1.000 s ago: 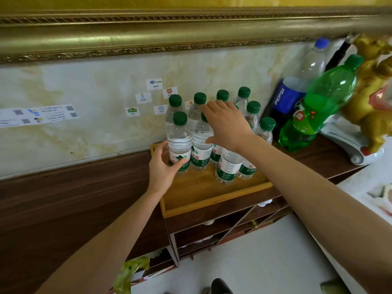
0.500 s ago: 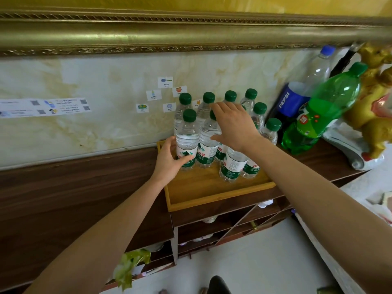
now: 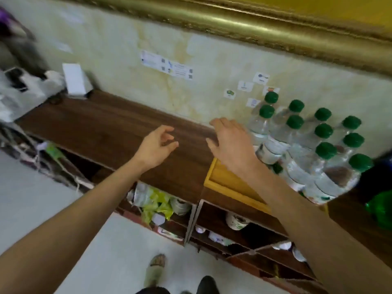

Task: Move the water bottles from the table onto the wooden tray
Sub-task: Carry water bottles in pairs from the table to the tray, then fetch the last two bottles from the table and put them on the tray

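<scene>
So, quick rundown, biggest thing down to smallest:

table (image 3: 110, 126): long dark wood top along the wall. I can't spot a single loose bottle on the stretch that's in view, though the far left end is cluttered and blurry, so not 100% on that.

tray (image 3: 220, 183): yellow wooden one at the right end of the table. Only its front left corner is bare, the rest is packed.

bottles (image 3: 297, 145): a whole cluster of green-capped water bottles standing upright in the tray, touching each other in rows back to the wall.

step: looks to me like the loading is basically done, or it's the gap between bottles. Next move would be scanning the left side for any stragglers, and if there's one, grabbing it round the body and setting it in that bare corner.

right hand (image 3: 230, 143): hovering over the table just left of the bottles, palm down, fingers spread loose, holding nothing.

left hand (image 3: 156, 145): further left, above the bare wood, fingers loosely curled, thumb apart, nothing in it either.

arms: both stretched out forward from the bottom of the shot.
</scene>
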### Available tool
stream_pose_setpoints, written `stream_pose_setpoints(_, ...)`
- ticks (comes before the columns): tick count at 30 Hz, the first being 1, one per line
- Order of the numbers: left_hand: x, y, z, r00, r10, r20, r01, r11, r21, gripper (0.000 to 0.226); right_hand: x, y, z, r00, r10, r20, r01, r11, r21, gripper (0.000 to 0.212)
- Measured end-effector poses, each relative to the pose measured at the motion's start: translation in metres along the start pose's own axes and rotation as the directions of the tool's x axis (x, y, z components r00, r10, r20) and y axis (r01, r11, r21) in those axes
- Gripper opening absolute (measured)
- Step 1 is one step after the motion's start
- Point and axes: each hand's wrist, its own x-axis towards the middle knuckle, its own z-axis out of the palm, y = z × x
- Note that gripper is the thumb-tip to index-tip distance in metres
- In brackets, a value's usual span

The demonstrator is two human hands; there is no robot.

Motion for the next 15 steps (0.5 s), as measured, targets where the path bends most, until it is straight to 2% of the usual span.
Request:
stream_pose_setpoints(2, -0.031, -0.011, -0.027, 1.0, 0.013, -0.002, -0.012, 0.983, 0.184, 0.048, 0.001, -0.018, 0.016, 0.997, -0.056, 0.057, 0.053, 0.997, 0.047, 0.04)
stream_pose_setpoints(4, -0.08, -0.032, -0.068, 0.997, -0.056, -0.058, 0.074, 0.925, 0.373, 0.05, 0.002, -0.061, 0.033, 0.972, -0.189, 0.141, 0.171, 0.976, 0.132, 0.04)
stream_pose_setpoints(6, -0.132, -0.054, -0.108, 0.977, -0.159, -0.139, 0.207, 0.854, 0.478, 0.049, 0.005, -0.114, 0.046, 0.918, -0.341, 0.203, 0.303, 0.933, 0.197, 0.04)
stream_pose_setpoints(8, -0.187, -0.077, -0.146, 0.935, -0.261, -0.241, 0.347, 0.815, 0.464, 0.044, 0.004, -0.173, 0.056, 0.846, -0.476, 0.239, 0.431, 0.875, 0.22, 0.038)
stream_pose_setpoints(10, -0.243, -0.094, -0.181, 0.864, -0.351, -0.361, 0.485, 0.775, 0.405, 0.042, -0.001, -0.236, 0.064, 0.763, -0.591, 0.263, 0.536, 0.805, 0.255, 0.036)
stream_pose_setpoints(15, -0.389, -0.14, -0.26, 0.611, -0.507, -0.608, 0.751, 0.614, 0.242, 0.038, -0.049, -0.405, 0.076, 0.502, -0.815, 0.29, 0.727, 0.579, 0.369, 0.039)
